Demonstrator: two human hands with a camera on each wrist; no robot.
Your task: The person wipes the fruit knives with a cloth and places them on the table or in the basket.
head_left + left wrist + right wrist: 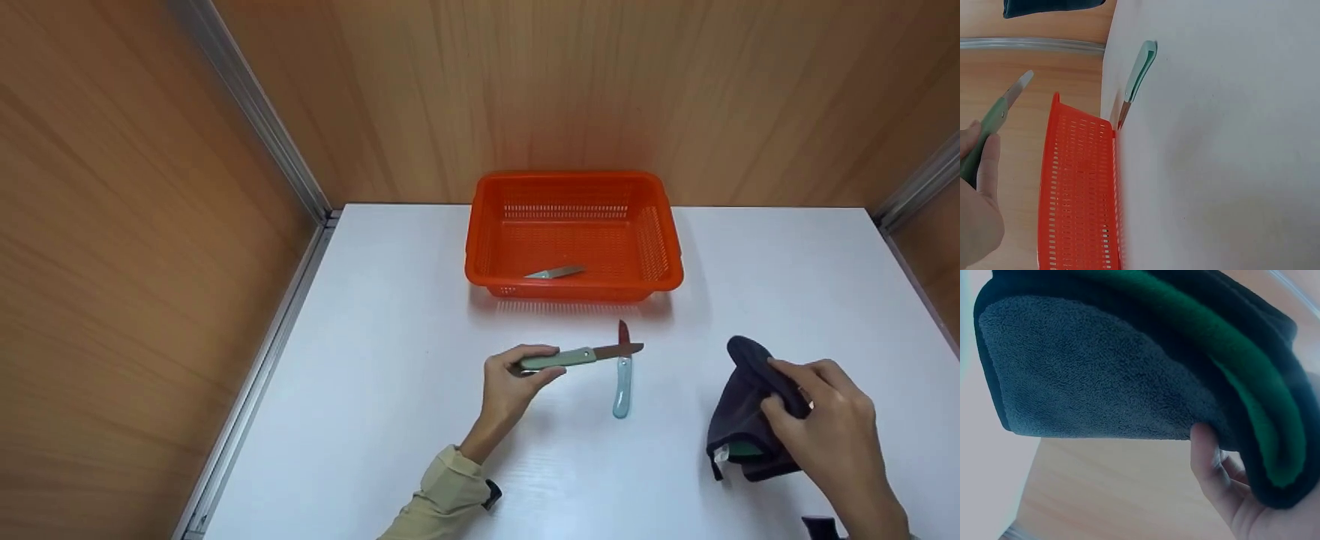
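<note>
My left hand (511, 382) pinches a small knife with a green handle (559, 359) above the table, its blade pointing right. Beneath that blade lies a second knife with a light blue handle (622, 390) on the white surface, its tip toward the basket. On the right, my right hand (832, 420) holds a folded dark cloth (739, 409) between thumb and fingers. Up close in the right wrist view, the cloth (1089, 371) has grey terry on one face, green on the other and a dark edging. The left wrist view also shows the held knife (996, 115).
An orange plastic basket (667, 255) stands at the back of the white table (360, 375), with another small knife (555, 272) lying inside it. Wood-grain panels (405, 97) with metal edging enclose the left, back and right sides.
</note>
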